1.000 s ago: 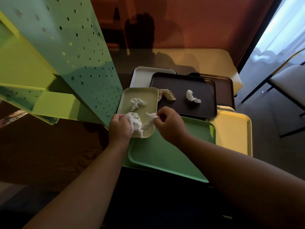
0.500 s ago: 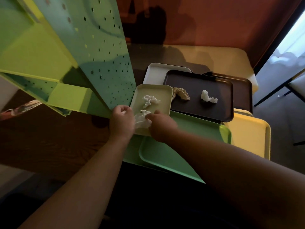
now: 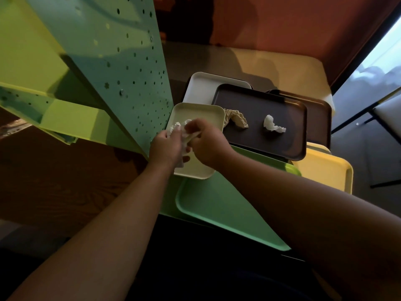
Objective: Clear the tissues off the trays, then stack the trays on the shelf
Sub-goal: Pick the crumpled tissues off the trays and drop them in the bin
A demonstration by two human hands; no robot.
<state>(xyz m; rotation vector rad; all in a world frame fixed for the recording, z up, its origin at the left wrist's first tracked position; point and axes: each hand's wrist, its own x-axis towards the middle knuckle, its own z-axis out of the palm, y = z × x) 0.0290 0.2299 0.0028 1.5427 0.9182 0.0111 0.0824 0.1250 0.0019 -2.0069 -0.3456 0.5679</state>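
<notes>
Dim light falls across a table (image 3: 271, 61) set against a reddish-brown wall (image 3: 293, 22), with a bright window (image 3: 382, 61) seen at the right edge. Much of the left side is filled by a green perforated shelf (image 3: 121, 68), whose angled panel stands just beside the trays and crowds the left hand.

Several overlapping trays are spread on the table. A small cream tray (image 3: 204, 114) is laid partly over a large green tray (image 3: 217, 205). Behind it a white tray (image 3: 204, 85) is partly covered by a dark brown tray (image 3: 271, 109), and a second brown tray (image 3: 319, 109) is tucked under that one at the right. A yellow tray (image 3: 325, 170) is seen at the right, near the table edge.

On the dark brown tray a crumpled brown tissue (image 3: 235, 118) is draped at the left rim, touching the cream tray's corner, and a crumpled white tissue (image 3: 272, 124) is set apart near the middle.

Both bare forearms are stretched forward from the bottom corners and meet over the cream tray. A wad of white tissue (image 3: 176, 127) is gripped in the curled fingers of the left hand (image 3: 167, 146). The same wad is pinched by the bent fingers of the right hand (image 3: 208, 142), knuckles up. The two hands are nearly touching, and much of the wad is hidden between them.
</notes>
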